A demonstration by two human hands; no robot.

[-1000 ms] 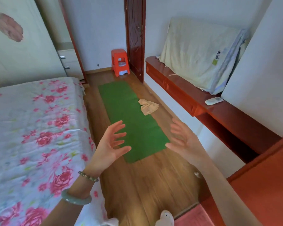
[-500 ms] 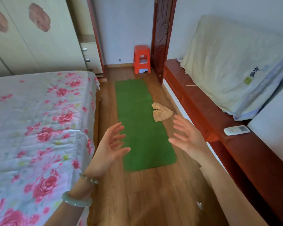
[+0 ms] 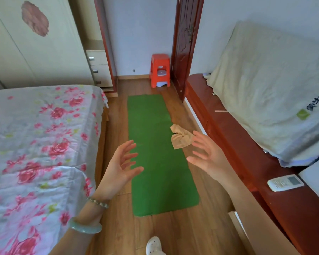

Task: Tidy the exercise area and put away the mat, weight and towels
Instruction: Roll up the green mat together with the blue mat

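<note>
A green exercise mat point(image 3: 155, 155) lies flat on the wooden floor between the bed and the red wooden bench. A crumpled tan towel point(image 3: 180, 138) rests on the mat's right edge, partly on the floor. My left hand point(image 3: 121, 166) hovers above the mat's left side, palm turned inward, fingers spread, holding nothing. My right hand point(image 3: 208, 155) hovers over the mat's right side just in front of the towel, fingers spread and empty. No weight is visible.
A bed with a rose-print sheet point(image 3: 40, 153) fills the left. A red wooden bench point(image 3: 228, 137) runs along the right, carrying a covered bundle point(image 3: 265, 85) and a white remote point(image 3: 285, 182). An orange stool point(image 3: 160, 72) stands by the dark door. A white shoe point(image 3: 154, 245) shows below.
The view has moved forward and turned left, bringing the mat closer and more centred. Both hands stay raised and spread, with the right hand now nearer the towel.
</note>
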